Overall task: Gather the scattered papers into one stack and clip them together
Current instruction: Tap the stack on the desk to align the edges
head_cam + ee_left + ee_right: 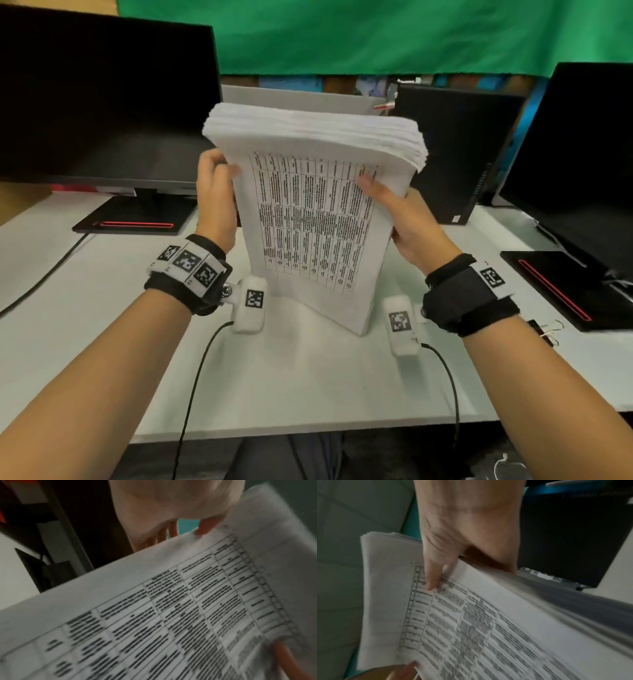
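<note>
A thick stack of white papers (315, 219) stands upright on its short edge on the white desk (291, 377), its front sheet printed with a table. My left hand (217, 192) grips the stack's left edge, thumb on the front sheet and fingers behind. My right hand (394, 209) grips the right edge with its thumb across the printed page. The left wrist view shows the printed sheet (171, 615) under my left hand (171, 513). In the right wrist view my right hand (453, 547) lays its thumb on the page (471, 628). A black binder clip (544, 330) lies on the desk at the right.
A dark monitor (102, 102) on a black stand (133, 219) fills the left. A black computer case (459, 154) and a second monitor (579, 164) stand on the right. Cables run from both wrist cameras over the desk's front edge.
</note>
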Available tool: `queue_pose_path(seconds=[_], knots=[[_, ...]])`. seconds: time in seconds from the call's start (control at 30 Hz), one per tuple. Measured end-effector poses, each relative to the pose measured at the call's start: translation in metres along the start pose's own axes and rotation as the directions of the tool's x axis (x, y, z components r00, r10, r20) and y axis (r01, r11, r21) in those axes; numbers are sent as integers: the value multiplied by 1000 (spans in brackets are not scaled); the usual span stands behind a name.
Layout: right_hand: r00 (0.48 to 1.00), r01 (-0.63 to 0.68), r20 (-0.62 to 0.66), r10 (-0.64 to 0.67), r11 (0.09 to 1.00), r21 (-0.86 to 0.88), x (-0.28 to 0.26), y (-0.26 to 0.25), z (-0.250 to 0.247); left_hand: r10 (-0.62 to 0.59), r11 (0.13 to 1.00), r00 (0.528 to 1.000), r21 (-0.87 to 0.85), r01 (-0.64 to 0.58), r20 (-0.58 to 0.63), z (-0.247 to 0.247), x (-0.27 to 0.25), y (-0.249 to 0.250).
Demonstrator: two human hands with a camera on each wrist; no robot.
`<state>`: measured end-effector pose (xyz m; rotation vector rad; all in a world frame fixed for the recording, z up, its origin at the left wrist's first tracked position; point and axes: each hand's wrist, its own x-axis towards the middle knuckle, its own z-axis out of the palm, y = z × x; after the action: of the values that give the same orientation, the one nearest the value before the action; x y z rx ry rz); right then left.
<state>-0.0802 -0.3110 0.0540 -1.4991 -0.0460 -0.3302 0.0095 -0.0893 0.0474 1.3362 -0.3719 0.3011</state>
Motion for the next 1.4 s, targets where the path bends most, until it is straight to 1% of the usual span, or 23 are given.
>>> queue_pose_path(seconds=[0.07, 0.1, 0.2, 0.23, 0.3, 0.37, 0.43, 0.47, 0.53, 0.57, 0.67, 0.7, 0.73, 0.77, 0.8, 0.83, 0.9, 0.97, 1.03, 1.1, 1.2, 1.27, 1.4], knots=[[993, -68, -94, 72, 997, 40, 2, 8, 3, 3, 999, 998, 53, -6, 61, 8, -6, -3], [981, -56, -182, 63, 998, 43, 5, 10, 7, 37, 995, 996, 94, -44, 75, 17, -10, 0], [914, 123, -374, -159, 985, -118, 14, 0, 22, 237, 947, 965, 194, -255, 115, 51, -24, 18], [890, 176, -391, -233, 968, -177, 15, -4, 25, 319, 918, 941, 212, -336, 114, 58, -26, 27], [875, 277, -356, -329, 942, -190, 17, -10, 27, 411, 895, 911, 187, -406, 8, 63, -23, 38], [901, 306, -276, -334, 942, -140, 17, -4, 18, 396, 909, 917, 162, -385, -42, 52, -17, 36], [961, 186, -184, -208, 974, -133, 13, 11, 2, 252, 955, 967, 152, -253, 29, 35, -15, 19], [984, 102, -128, -124, 981, -164, 10, 20, -5, 124, 981, 989, 138, -135, 85, 25, -14, 6], [996, 30, -78, -53, 964, -265, 7, 32, -6, -146, 982, 977, 142, 124, 158, 16, -18, -8], [990, 53, -108, -90, 952, -302, 7, 34, -1, -235, 966, 958, 149, 211, 165, 14, -19, -15], [931, 162, -266, -251, 935, -315, 12, 30, 13, -377, 918, 920, 171, 357, 109, 4, -20, -44], [909, 174, -326, -259, 947, -269, 14, 29, 15, -462, 873, 886, 195, 447, 40, -2, -24, -58], [886, 171, -401, -232, 968, -183, 16, 29, 15, -556, 816, 831, 185, 548, -12, -9, -30, -69], [861, 175, -477, -180, 983, -54, 18, 30, 14, -650, 753, 760, 133, 644, -2, -15, -38, -81], [842, 185, -529, -104, 977, 103, 19, 32, 12, -710, 704, 701, 48, 708, 74, -18, -44, -90], [841, 199, -541, -32, 947, 253, 19, 36, 10, -708, 690, 680, -16, 723, 191, -17, -50, -90], [887, 150, -458, 62, 900, 410, 15, 43, 6, -623, 723, 715, -117, 681, 316, -15, -49, -86], [946, 64, -317, 68, 919, 389, 8, 53, -6, -532, 794, 799, -161, 586, 281, -19, -38, -78], [965, 4, -246, 87, 939, 344, 1, 59, -30, -463, 864, 862, -113, 491, 207, -30, -24, -68], [969, -102, -190, 159, 954, 282, -5, 66, -58, -408, 907, 902, -46, 418, 141, -43, -14, -61], [970, -233, -57, 235, 972, 38, -12, 72, -84, -293, 956, 949, 23, 292, 120, -53, -8, -48], [969, -238, -75, 234, 969, -59, -11, 73, -88, -236, 971, 961, 61, 230, 146, -57, -6, -43], [970, -168, -197, 139, 976, -139, -15, 78, -84, -189, 979, 957, 118, 166, 221, -67, -13, -56]])
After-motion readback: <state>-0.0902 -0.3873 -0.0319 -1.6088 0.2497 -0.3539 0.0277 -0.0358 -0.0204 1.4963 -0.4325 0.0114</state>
